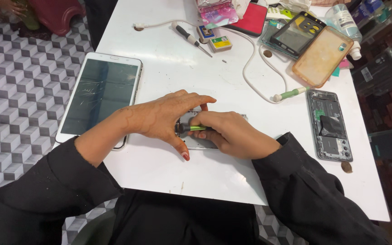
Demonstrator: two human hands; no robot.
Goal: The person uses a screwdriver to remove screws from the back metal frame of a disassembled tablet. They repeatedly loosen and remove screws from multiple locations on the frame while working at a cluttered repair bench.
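Observation:
My left hand (166,115) lies flat over a small grey phone body (200,143) on the white table (159,68), steadying it with spread fingers. My right hand (234,134) is closed around a small screwdriver with a green and black handle (191,128), its tip hidden under my left hand. Most of the phone is covered by both hands.
A cracked white tablet (100,95) hangs over the table's left edge. At right lie an opened phone (330,124), an orange case (323,55), a white cable (250,68), a second screwdriver (189,37), small boxes (218,43) and a bottle (343,20).

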